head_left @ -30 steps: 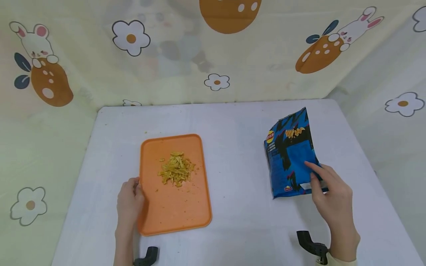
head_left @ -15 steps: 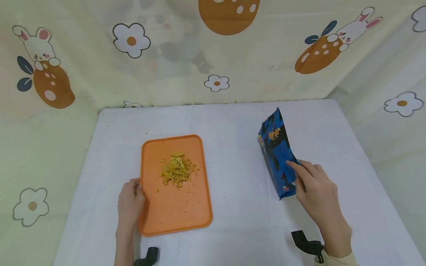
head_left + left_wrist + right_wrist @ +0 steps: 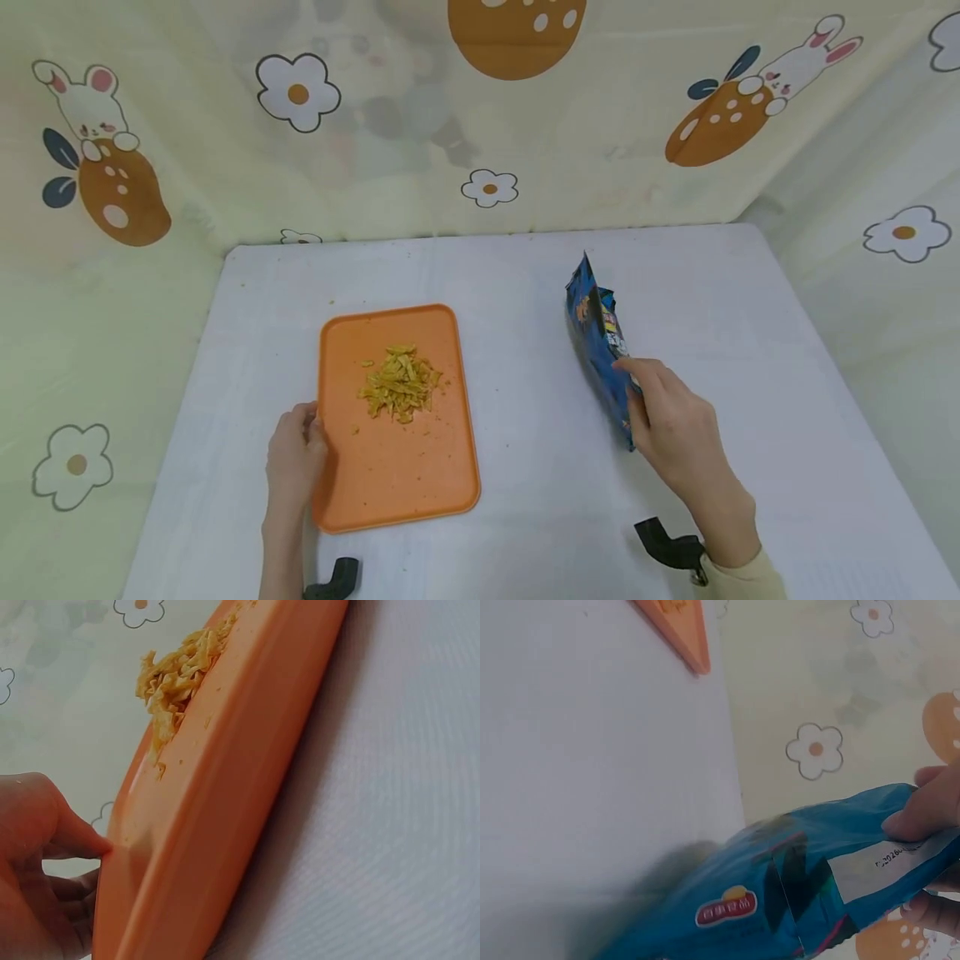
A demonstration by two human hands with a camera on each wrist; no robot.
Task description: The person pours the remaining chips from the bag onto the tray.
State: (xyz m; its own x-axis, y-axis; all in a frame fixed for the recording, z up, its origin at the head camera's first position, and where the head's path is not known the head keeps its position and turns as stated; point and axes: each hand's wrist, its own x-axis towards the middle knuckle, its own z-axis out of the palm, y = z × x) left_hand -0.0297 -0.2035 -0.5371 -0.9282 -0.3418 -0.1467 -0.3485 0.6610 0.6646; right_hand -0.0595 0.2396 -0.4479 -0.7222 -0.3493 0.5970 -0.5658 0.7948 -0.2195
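An orange rectangular tray [image 3: 393,483] lies on the left half of the table, with a small heap of broken yellow chips [image 3: 401,385] and scattered crumbs on it. My left hand [image 3: 294,454] holds the tray's left edge; in the left wrist view its thumb presses the rim while the other fingers are partly hidden at the side. To the right, my right hand [image 3: 678,425] grips a blue and black chip bag [image 3: 596,350] by its side, thumb on one face and fingers on the other. The bag stands edge-on to the head view, so its printed front is mostly hidden.
A white cloth [image 3: 525,508] covers the table, and a few crumbs dot it. Behind and beside it hangs a pale curtain [image 3: 397,192] with flowers and rabbits. Black curved camera mounts [image 3: 671,546] stick out at both wrists.
My right hand has moved left with the chip bag and turned it, so its front now faces left instead of up toward the head camera. The left hand and tray stay put.
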